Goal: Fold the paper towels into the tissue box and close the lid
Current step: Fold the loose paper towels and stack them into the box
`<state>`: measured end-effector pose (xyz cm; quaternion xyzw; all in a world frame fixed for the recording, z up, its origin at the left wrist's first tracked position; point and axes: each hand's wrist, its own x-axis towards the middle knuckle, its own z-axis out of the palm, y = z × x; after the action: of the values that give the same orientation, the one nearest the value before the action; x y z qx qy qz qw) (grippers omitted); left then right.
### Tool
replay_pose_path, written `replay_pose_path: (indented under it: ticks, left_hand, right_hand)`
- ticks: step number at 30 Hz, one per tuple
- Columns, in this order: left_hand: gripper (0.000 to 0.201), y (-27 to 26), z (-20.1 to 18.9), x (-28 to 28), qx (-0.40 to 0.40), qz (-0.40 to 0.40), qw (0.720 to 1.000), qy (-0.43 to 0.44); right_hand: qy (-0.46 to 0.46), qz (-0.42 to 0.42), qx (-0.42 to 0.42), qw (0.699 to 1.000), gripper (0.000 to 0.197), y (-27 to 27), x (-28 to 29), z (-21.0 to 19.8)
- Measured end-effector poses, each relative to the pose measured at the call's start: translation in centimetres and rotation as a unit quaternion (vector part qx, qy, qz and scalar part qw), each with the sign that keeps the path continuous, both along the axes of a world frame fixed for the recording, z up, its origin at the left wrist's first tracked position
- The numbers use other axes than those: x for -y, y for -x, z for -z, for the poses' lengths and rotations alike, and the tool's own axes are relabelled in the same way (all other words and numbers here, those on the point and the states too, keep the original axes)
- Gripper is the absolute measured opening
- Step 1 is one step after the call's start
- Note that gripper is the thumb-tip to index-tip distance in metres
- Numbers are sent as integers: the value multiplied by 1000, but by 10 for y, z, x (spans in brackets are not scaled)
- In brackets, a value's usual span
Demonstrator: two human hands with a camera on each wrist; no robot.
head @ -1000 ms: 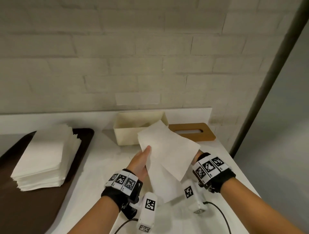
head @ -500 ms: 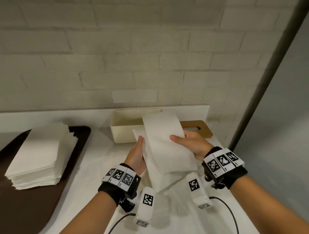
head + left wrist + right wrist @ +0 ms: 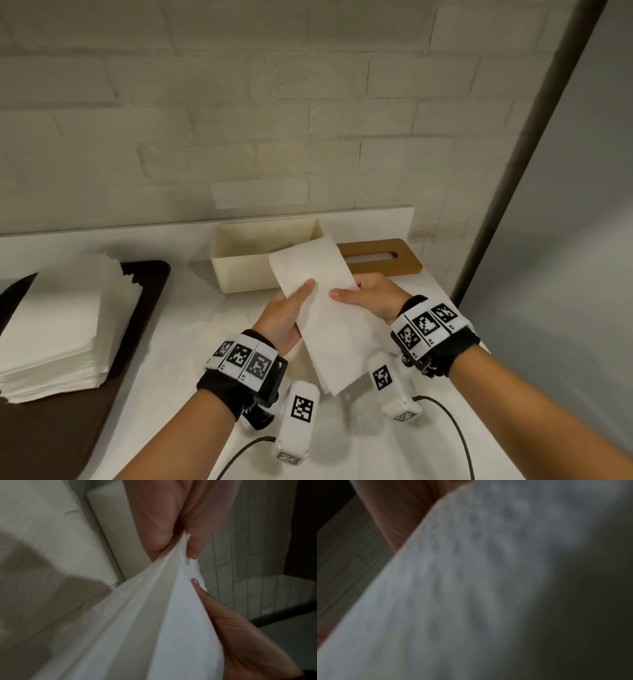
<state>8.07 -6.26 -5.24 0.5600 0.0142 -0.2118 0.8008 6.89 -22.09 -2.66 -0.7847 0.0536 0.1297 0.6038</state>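
I hold a white paper towel [image 3: 329, 318] folded into a long strip, above the counter and in front of the open cream tissue box [image 3: 246, 270]. My left hand [image 3: 291, 310] grips its left edge, thumb on top. My right hand [image 3: 363, 296] holds the right edge, thumb pressed on the top face. The left wrist view shows the towel [image 3: 154, 622] with its layers pinched between my left fingers [image 3: 159, 524], and the box's wall [image 3: 116, 527] beyond. Blurred towel [image 3: 453, 588] fills the right wrist view. The wooden lid [image 3: 380, 257] with its slot lies to the right of the box.
A tall stack of white paper towels [image 3: 58, 329] sits on a dark brown tray [image 3: 68, 428] at the left. The white counter [image 3: 171, 342] ends at a brick wall [image 3: 274, 120] behind and an edge at the right. Cables [image 3: 455, 428] trail from my wrist devices.
The towel went from a loose open sheet to a narrow folded strip. My right hand came from behind the sheet round to its right side, thumb now on top.
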Motion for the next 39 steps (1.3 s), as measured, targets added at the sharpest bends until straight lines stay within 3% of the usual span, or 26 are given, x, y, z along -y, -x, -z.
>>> replay_pose_path:
  ticks: [2,4,6,7,9,11,13,15,17,20,22,25,28,30,32,34,37,39]
  left_hand:
    - [32,0,-3,0,23,-12,999,-44]
    - [28,-1,-15,0,82,7,989,-121]
    - [29,2,-30,2,194,52,947,-252]
    - [32,2,-37,4,248,81,911,-319]
    - [34,1,-48,9,311,131,852,-399]
    - [33,-1,-53,9,310,171,829,-434]
    - [32,-5,-50,-3,280,197,821,-457]
    - [24,-11,-41,-22,247,178,837,-456]
    - [14,-16,-31,-35,226,116,879,-404]
    - [23,-17,-11,-42,185,41,939,-287]
    - [24,-18,5,-41,137,42,964,-226]
    - [37,-18,25,-36,98,80,972,-198]
    - [45,-21,34,-31,78,90,977,-177]
    - [45,-23,36,-32,64,99,979,-169]
    - [40,-25,39,-36,48,116,973,-194]
    - [35,-25,40,-36,64,117,953,-274]
    - [44,-34,29,-38,65,47,965,-250]
    - [23,-48,8,-43,76,-33,975,-205]
  right_hand:
    - [62,26,52,996,25,1,3,-7]
    - [117,54,135,982,60,-1,10,-21]
    - [162,26,181,970,87,0,18,-43]
    - [202,-14,179,963,87,1,20,-54]
    - [274,-101,137,946,59,3,23,-71]
    - [263,-108,138,949,32,5,29,-79]
    - [202,-53,156,965,21,8,42,-77]
    - [109,7,152,982,15,15,57,-66]
    - [39,47,120,991,18,23,68,-48]
    - [-18,71,66,995,33,25,73,-10]
    - [-21,68,29,997,42,23,71,14]
    - [8,48,-35,998,49,23,67,43]
    - [-49,81,-67,993,58,21,67,56]
    - [-54,78,-85,992,54,17,69,60]
    - [6,60,-103,993,50,14,66,62]
    - [68,53,-96,992,54,9,62,61]
    - [40,81,-54,994,38,-8,50,35]
    - [4,78,-13,997,34,-23,39,7]
